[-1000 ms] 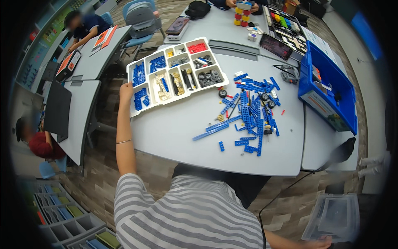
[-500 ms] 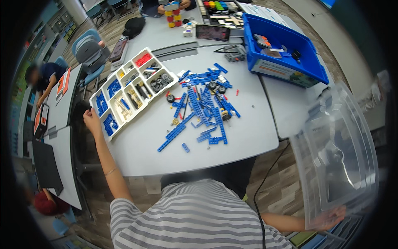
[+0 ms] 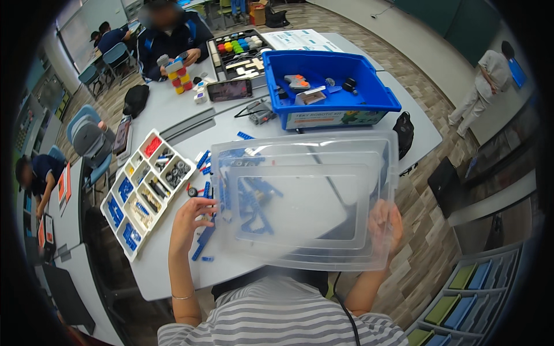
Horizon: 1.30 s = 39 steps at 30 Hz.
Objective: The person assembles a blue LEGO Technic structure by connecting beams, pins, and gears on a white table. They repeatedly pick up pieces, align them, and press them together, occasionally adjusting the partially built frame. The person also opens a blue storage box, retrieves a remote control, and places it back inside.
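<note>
A clear plastic lid [image 3: 300,199] is held up in front of me over the table, with blue building parts showing blurred through it. My right hand [image 3: 385,228] grips its right edge, the fingers partly behind the plastic. At the opposite edge, the curled fingers of my left hand [image 3: 199,216] hold the lid's side. Next to my left hand lie a blue beam [image 3: 203,242] and a small black wheel [image 3: 193,192]. A white sorting tray [image 3: 164,203] full of small parts sits to the left.
Beyond the lid stands a deep blue bin [image 3: 334,115] with a few parts inside. A phone [image 3: 229,90], a grey device with a cable [image 3: 259,112] and a black parts tray [image 3: 236,55] are nearby. Across the table a person [image 3: 173,40] handles a coloured block model [image 3: 180,78].
The lid has swung from low on my right to over the table. My left hand has left the sorting tray's edge and come to the lid. The view has turned right.
</note>
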Tool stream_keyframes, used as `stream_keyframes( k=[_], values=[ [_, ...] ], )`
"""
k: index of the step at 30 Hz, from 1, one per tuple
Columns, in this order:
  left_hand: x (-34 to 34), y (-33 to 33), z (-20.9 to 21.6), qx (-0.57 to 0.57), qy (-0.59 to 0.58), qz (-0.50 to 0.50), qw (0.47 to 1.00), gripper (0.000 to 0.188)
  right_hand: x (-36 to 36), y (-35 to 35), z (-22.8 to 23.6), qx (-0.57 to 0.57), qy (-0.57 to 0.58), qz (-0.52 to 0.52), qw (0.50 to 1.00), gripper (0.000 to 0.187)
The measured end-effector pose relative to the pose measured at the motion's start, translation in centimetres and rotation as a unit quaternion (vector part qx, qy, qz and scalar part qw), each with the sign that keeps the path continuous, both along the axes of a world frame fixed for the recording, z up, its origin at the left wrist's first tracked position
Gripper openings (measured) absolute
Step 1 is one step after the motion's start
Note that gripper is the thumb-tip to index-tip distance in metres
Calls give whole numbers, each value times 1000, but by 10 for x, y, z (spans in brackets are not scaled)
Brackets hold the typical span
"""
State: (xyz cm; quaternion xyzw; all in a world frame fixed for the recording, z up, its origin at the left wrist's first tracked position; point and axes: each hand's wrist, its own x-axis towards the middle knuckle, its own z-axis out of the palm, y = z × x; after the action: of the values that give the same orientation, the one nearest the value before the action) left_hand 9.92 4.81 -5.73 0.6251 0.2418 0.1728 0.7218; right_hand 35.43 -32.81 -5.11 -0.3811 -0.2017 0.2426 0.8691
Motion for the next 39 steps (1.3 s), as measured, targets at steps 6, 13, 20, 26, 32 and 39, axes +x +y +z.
stream_keyframes(
  k=[6,13,20,26,32,39],
  values=[
    [11,13,-21,103,64,172,978,43,9,57,47,3,-11,56,998,38],
    [5,35,-45,-38,-56,256,964,40,36,120,62,33,3,150,988,40],
    [-42,80,-68,98,-11,475,875,55,151,179,77,-346,-439,-43,828,22],
    [-84,100,-88,63,-84,482,870,73,256,264,69,-543,-662,-17,516,61],
    [-81,94,-77,48,-68,498,863,78,270,305,47,-642,-630,185,395,79],
    [-69,92,-75,-91,-120,484,862,77,300,270,75,-628,-624,71,460,60]
  ],
)
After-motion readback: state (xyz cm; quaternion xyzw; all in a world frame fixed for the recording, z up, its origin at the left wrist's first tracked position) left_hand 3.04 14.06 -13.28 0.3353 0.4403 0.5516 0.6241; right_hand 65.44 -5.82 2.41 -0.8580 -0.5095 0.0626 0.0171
